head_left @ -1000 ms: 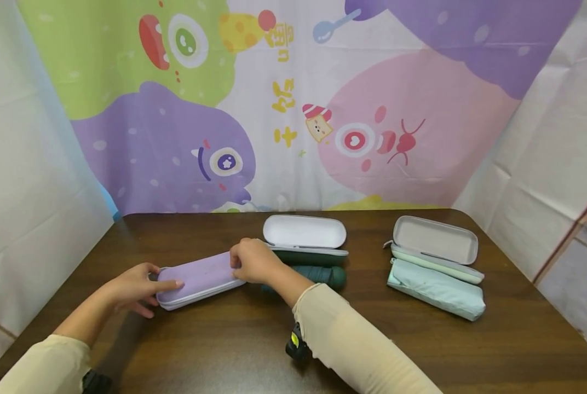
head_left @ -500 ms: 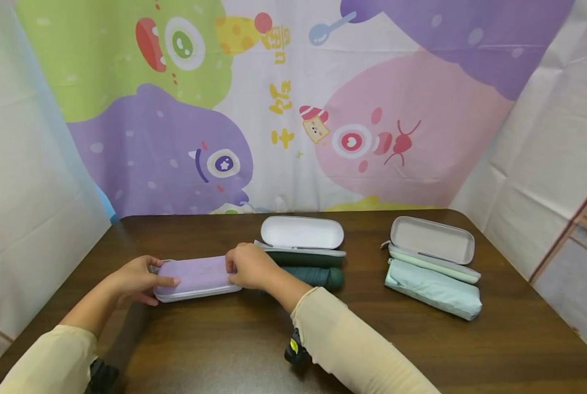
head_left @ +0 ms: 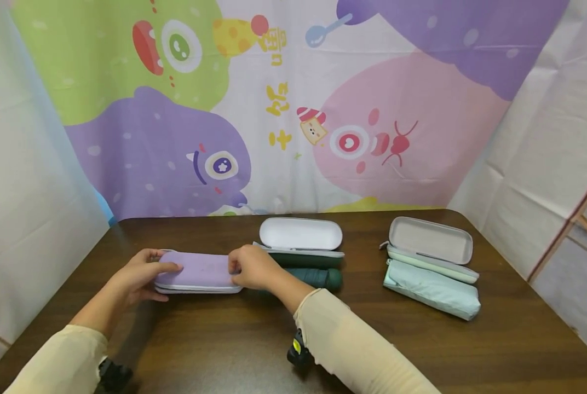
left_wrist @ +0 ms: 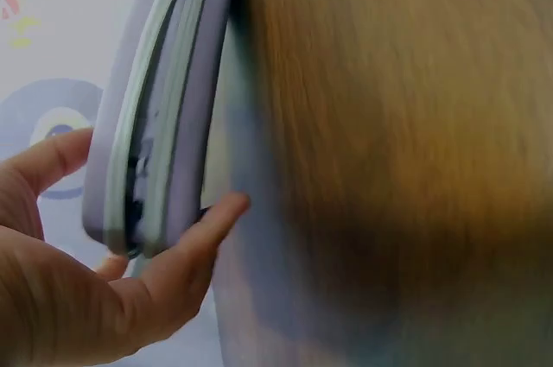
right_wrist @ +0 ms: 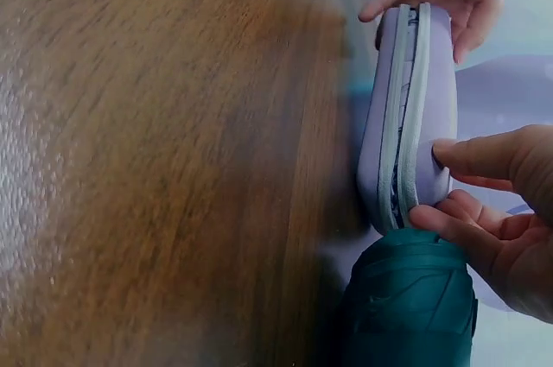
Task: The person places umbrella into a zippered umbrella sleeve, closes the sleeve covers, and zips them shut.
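Observation:
A lilac zip case (head_left: 200, 271) lies at the left of the table, its lid down. Along its front a narrow gap (left_wrist: 151, 117) runs between the two pale zip edges. My left hand (head_left: 143, 273) grips the case's left end, thumb on the lid, other fingers around the end. At the right end my right hand (head_left: 256, 268) pinches the lid edge, as the right wrist view also shows. Close beside that hand lies a dark teal folded umbrella (head_left: 318, 278), partly hidden by the wrist in the head view.
Behind the umbrella an open dark green case (head_left: 303, 258) shows its white inner lid (head_left: 300, 233). To the right stands an open mint case (head_left: 429, 241) with a pale mint folded umbrella (head_left: 431, 290) before it. A printed cloth (head_left: 283, 180) hangs behind the table.
The lilac case has turned: its left end has moved away from me, so its front edge now runs nearly straight across. My left hand has moved with it; my right still pinches the other end.

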A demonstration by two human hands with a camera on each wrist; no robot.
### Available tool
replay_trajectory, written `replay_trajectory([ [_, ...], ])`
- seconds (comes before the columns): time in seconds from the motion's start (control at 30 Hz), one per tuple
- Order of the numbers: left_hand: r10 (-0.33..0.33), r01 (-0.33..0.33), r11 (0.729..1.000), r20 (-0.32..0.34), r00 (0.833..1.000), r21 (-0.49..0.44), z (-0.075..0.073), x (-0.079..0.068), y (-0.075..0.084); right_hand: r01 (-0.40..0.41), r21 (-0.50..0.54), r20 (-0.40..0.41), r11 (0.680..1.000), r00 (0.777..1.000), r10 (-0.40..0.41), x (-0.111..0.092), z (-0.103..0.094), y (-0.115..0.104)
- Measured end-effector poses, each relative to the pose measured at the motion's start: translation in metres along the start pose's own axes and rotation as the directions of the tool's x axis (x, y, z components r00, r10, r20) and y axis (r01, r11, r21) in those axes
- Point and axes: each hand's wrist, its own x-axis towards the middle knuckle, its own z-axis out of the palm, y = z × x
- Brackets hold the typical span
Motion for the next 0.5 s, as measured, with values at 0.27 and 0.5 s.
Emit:
replay_trajectory([
  [0.27,0.049,-0.068,0.972,-0.087,0.995,-0.224,0.01,0.002,-0.001,-0.021,0.071,0.006,0.997,1.0,0.021,-0.006,-0.005,0.006],
  [0.5,0.022,-0.076,0.96,-0.198,0.98,-0.268,0.015,0.004,0.003,-0.056,0.196,-0.031,0.979,0.997,0.064,-0.011,-0.014,0.015],
])
